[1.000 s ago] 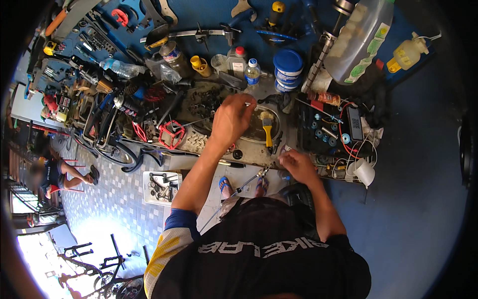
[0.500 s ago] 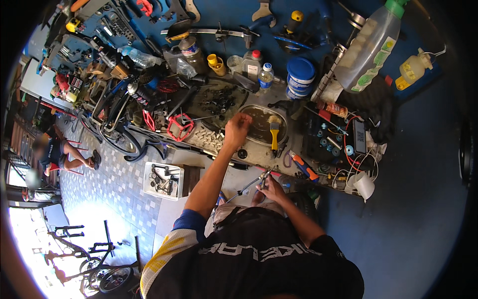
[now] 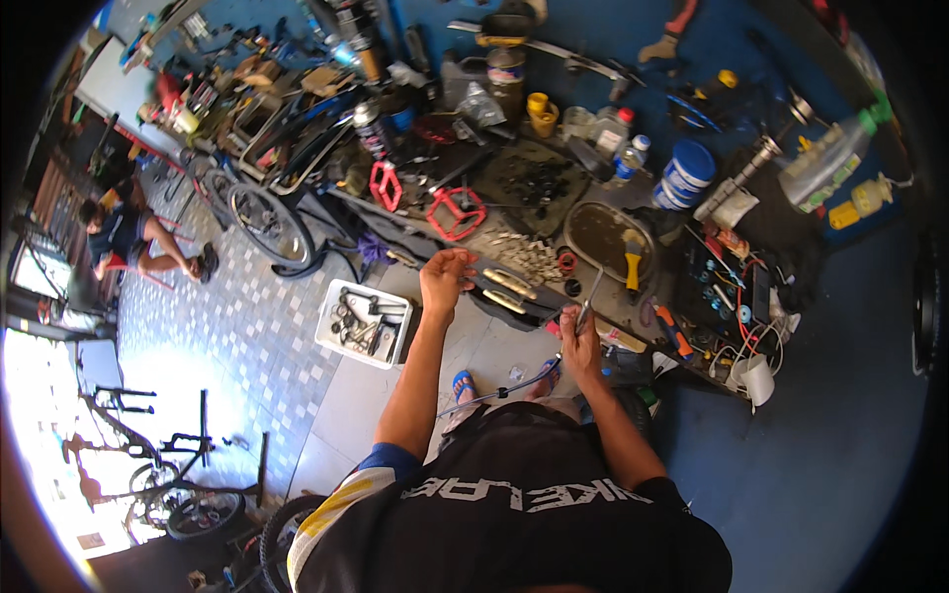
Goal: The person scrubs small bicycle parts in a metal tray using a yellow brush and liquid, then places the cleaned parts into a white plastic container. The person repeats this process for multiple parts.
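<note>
My right hand (image 3: 580,341) is closed around a slim metal rod with a bent tip (image 3: 593,295), which looks like a hex key. A dark hose or cable (image 3: 524,383) runs from the same hand down to the left, across my lap. To the left, my left hand (image 3: 445,285) hovers by the bench's front edge with its fingers curled together; whatever they may pinch is too small to see. Between the hands, two shiny metal bars (image 3: 509,287) lie along the bench front. Beyond them sits an oval tray of murky liquid (image 3: 583,229) with a yellow brush (image 3: 633,259) in it.
Red pedals (image 3: 456,212), a chain heap (image 3: 522,255) and a blue-white tub (image 3: 684,175) crowd the bench. A white bin of parts (image 3: 362,326) stands below on the left. Bicycles (image 3: 267,225) and a seated person (image 3: 138,235) are farther left.
The view has swung, so the bench appears shifted right. My left hand has moved away from the oval tray to the bench front. My right hand has come up, with the rod's tip now pointing upward.
</note>
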The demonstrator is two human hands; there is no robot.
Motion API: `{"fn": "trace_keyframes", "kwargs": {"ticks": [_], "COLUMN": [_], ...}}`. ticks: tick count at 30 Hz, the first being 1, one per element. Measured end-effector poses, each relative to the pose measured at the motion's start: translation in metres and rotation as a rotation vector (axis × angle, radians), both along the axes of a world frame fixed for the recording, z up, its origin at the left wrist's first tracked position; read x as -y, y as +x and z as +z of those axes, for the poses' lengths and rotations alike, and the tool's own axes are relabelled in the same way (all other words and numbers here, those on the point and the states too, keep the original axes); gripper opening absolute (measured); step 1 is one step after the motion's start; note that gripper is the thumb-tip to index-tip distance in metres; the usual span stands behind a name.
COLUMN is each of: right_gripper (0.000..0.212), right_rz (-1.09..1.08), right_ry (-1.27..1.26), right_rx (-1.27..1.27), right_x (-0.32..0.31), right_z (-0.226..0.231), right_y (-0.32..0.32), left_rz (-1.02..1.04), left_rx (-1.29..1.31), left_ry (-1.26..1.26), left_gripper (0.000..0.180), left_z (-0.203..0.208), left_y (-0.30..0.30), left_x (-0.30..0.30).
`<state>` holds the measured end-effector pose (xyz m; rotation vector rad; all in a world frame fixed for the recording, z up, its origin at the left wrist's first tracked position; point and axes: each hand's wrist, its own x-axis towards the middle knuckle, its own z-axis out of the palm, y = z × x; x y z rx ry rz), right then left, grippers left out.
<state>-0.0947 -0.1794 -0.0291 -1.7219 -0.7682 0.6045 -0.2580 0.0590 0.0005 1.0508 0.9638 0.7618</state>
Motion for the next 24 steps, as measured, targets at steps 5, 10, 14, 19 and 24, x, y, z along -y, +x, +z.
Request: {"fn": "trace_keyframes", "kwargs": {"ticks": [5, 10, 14, 19, 24], "right_gripper": [0.066, 0.05, 0.039, 0.039, 0.038], "right_rz": [0.409, 0.821, 1.067, 1.273, 1.405], "right_ry": [-0.313, -0.468, -0.52, -0.609, -0.628], "right_rx": [0.365, 0.662, 0.757, 0.782, 0.777], "right_x": [-0.087, -0.142, -0.16, -0.172, -0.164], "right_z": [0.072, 0.072, 0.065, 0.067, 0.059], "right_y": [-0.061, -0.143, -0.2, -0.265, -0.324], "left_rz": [0.182, 0.31, 0.361, 0.501, 0.73], "left_rx": [-0.028, -0.029, -0.091, -0.174, -0.18], "left_ry": [-0.129, -0.278, -0.284, -0.359, -0.499], "left_gripper": [0.022, 0.026, 0.027, 0.024, 0.022], "left_z": [-0.043, -0.092, -0.116, -0.152, -0.168], "left_y": [-0.1, -0.19, -0.243, -0.315, -0.39], "left_x": [-0.021, -0.031, -0.026, 0.013, 0.071]}}
